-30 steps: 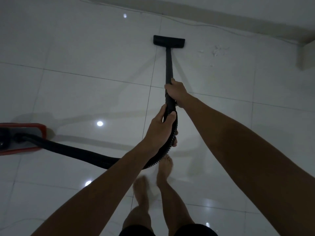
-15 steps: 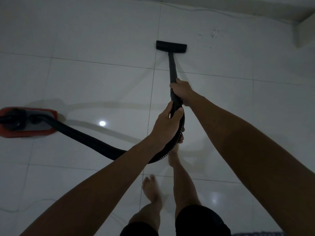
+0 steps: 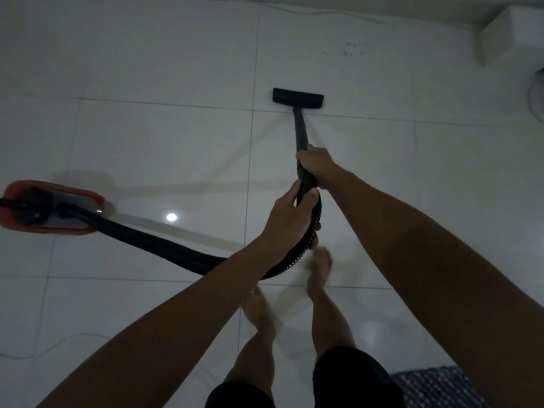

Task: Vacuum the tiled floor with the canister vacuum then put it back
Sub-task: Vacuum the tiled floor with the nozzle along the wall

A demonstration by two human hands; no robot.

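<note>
A black vacuum wand (image 3: 300,131) runs forward to a flat black floor nozzle (image 3: 298,96) lying on the white tiled floor (image 3: 164,148). My right hand (image 3: 316,166) grips the wand's upper part. Just behind it, my left hand (image 3: 290,220) grips the handle where the ribbed black hose (image 3: 153,241) joins. The hose curves left along the floor to the red canister vacuum (image 3: 47,206) at the left edge.
A white block (image 3: 512,33) juts from the wall at the top right, with small debris specks (image 3: 350,50) on the tile near it. A thin white cord (image 3: 44,350) lies at the lower left. A blue patterned mat (image 3: 432,387) shows at the bottom right. My bare feet stand below the hose.
The nozzle has been drawn back toward me, away from the far wall. I have stepped backward, and the canister now shows further into view at the left.
</note>
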